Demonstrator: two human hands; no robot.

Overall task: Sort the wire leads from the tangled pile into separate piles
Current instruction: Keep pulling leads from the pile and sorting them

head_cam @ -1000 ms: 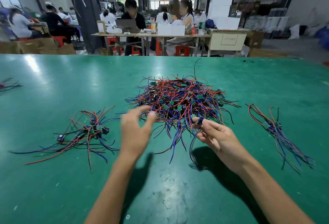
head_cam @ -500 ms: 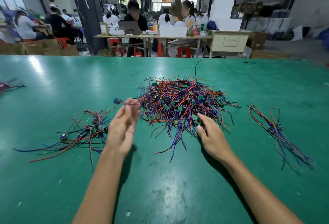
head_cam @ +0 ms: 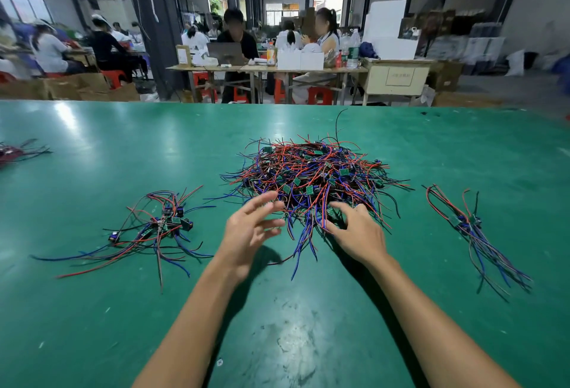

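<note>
The tangled pile (head_cam: 311, 171) of red, blue and black wire leads with small green boards lies mid-table. My left hand (head_cam: 249, 230) hovers at the pile's near left edge, fingers spread and holding nothing. My right hand (head_cam: 354, 230) is at the pile's near edge, its spread, bent fingertips touching the wires beside a green board. A loose sorted pile (head_cam: 163, 227) of leads with dark connectors lies to the left. A straighter bundle (head_cam: 472, 227) lies to the right.
The green table (head_cam: 92, 310) stretches wide around the piles. A small dark wire heap (head_cam: 15, 151) sits at the far left edge. Behind the table's far edge, people work at benches (head_cam: 268, 69) among boxes and red stools.
My left hand flicked a lead away toward the left pile and has come back empty to the tangle. My right hand dropped from holding a lead up to the pile's near edge.
</note>
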